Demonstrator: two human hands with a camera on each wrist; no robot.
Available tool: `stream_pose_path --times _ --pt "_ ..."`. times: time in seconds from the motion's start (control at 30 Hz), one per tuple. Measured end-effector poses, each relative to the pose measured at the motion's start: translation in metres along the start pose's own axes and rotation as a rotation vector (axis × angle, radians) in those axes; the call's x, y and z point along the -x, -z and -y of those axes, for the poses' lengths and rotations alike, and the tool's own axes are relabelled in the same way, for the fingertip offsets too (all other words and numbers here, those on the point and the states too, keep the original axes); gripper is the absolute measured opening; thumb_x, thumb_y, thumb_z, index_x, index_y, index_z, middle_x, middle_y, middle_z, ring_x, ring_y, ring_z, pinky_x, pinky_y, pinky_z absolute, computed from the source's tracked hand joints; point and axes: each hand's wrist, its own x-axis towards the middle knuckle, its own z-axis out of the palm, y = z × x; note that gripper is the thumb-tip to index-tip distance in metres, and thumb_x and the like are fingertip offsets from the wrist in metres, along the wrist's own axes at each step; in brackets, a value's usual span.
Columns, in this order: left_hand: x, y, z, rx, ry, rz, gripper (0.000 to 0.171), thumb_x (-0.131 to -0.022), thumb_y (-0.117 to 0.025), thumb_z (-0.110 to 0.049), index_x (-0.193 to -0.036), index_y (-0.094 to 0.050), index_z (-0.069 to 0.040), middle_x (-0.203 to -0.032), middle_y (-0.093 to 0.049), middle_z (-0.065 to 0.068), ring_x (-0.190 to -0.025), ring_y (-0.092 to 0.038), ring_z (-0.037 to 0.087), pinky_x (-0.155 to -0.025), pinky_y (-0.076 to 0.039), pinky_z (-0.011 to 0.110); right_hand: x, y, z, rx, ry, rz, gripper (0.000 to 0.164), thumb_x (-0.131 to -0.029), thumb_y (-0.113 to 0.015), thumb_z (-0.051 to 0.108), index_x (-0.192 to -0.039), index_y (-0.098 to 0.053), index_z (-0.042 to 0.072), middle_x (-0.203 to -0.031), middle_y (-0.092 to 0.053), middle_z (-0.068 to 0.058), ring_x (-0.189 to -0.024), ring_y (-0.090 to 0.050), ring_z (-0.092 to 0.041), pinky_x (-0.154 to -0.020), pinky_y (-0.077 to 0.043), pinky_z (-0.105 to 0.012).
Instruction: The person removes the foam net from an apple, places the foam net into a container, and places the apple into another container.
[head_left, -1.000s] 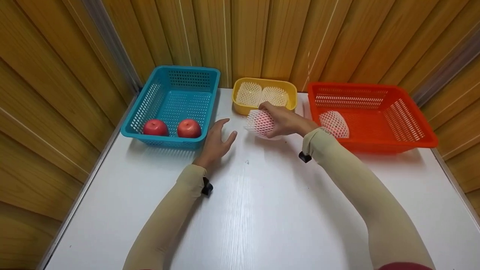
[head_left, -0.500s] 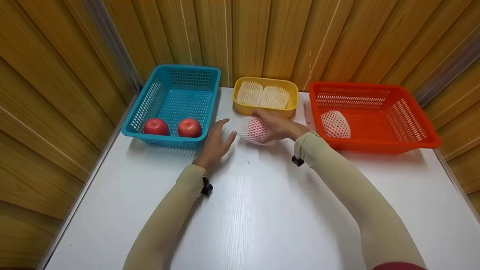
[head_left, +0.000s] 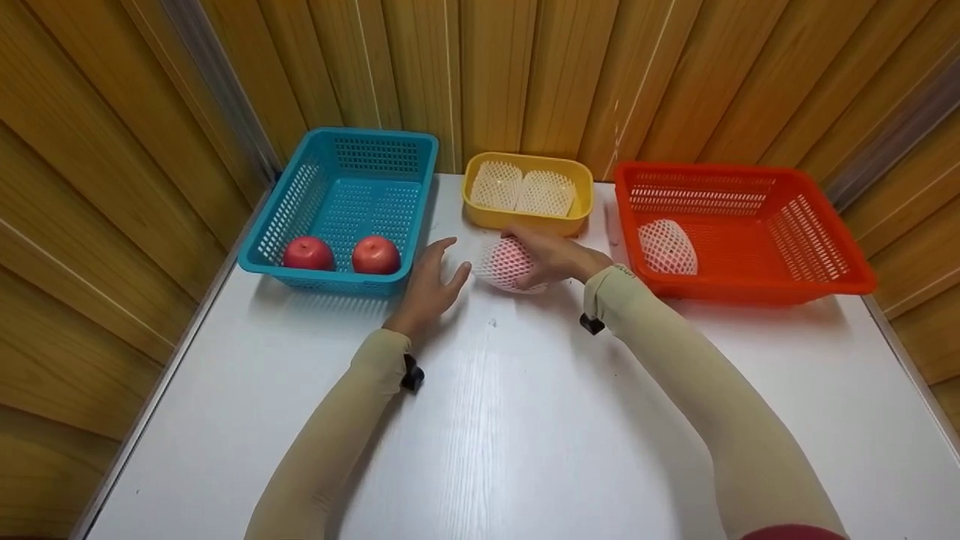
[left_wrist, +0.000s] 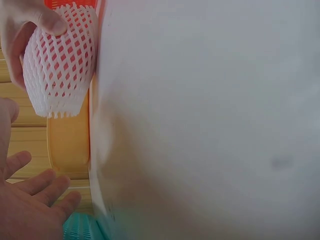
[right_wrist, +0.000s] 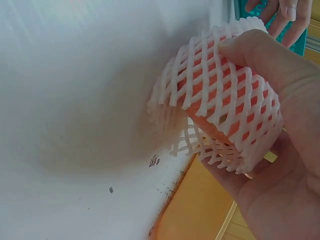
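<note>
My right hand (head_left: 551,256) grips a red apple (head_left: 511,259) wrapped in a white foam net (right_wrist: 215,82), in front of the yellow basket. In the right wrist view the thumb presses on the net, and the net's near end gapes around the apple. To the left, my left hand (head_left: 429,289) is spread beside the blue basket (head_left: 330,279), fingers apart, touching neither the net nor the apple. The left wrist view shows its fingers (left_wrist: 45,187) loose, with nothing in them. Two bare red apples (head_left: 308,253) sit in the blue basket.
The yellow basket (head_left: 525,222) at the back holds two flat white foam nets (head_left: 546,193). A red basket (head_left: 757,289) on the right contains one net-wrapped apple (head_left: 667,247). Wooden panels (head_left: 495,75) wall in the white table (head_left: 480,420).
My right hand has moved slightly left and nearer to me with the netted apple, away from the yellow basket. The left hand has stayed in place.
</note>
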Motion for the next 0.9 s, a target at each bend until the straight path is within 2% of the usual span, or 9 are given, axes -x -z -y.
stream_pose_path --times 0.23,0.47,0.7,0.9 --pt "0.0002 -0.0003 0.0008 0.024 0.028 0.002 0.060 -0.102 -0.065 -0.031 -0.154 -0.042 -0.010 -0.159 -0.041 0.010 -0.148 -0.036 0.027 -0.121 -0.031 0.047 0.0006 0.0007 -0.0006 -0.013 -0.012 0.012 0.089 -0.081 -0.089 0.018 -0.151 -0.034 0.014 -0.147 -0.046 -0.009 -0.133 -0.044 -0.025 -0.121 -0.028 -0.047" --pt "0.0011 0.0013 0.0006 0.018 0.014 0.006 0.060 -0.103 -0.063 -0.031 -0.153 -0.041 -0.008 -0.158 -0.042 0.012 -0.148 -0.036 0.027 -0.122 -0.031 0.044 0.0014 -0.0006 0.0020 0.000 -0.020 0.026 0.091 -0.083 -0.088 0.018 -0.153 -0.031 0.014 -0.149 -0.044 -0.011 -0.135 -0.043 -0.027 -0.123 -0.026 -0.047" --pt "0.0004 0.0023 -0.0034 0.018 0.048 0.016 0.058 -0.105 -0.060 -0.034 -0.155 -0.041 -0.010 -0.159 -0.043 0.012 -0.148 -0.037 0.027 -0.122 -0.030 0.045 0.0020 -0.0001 0.0044 -0.003 -0.036 0.039 0.093 -0.085 -0.086 0.025 -0.156 -0.028 0.019 -0.153 -0.042 -0.007 -0.137 -0.042 -0.026 -0.123 -0.026 -0.050" --pt "-0.0007 0.0031 -0.0012 0.055 0.069 0.043 0.055 -0.107 -0.055 -0.031 -0.155 -0.041 -0.007 -0.155 -0.047 0.013 -0.145 -0.042 0.028 -0.121 -0.032 0.047 0.0039 0.0011 0.0035 0.016 -0.012 0.053 0.095 -0.087 -0.084 0.030 -0.160 -0.025 0.017 -0.160 -0.037 -0.007 -0.145 -0.036 -0.026 -0.124 -0.023 -0.050"
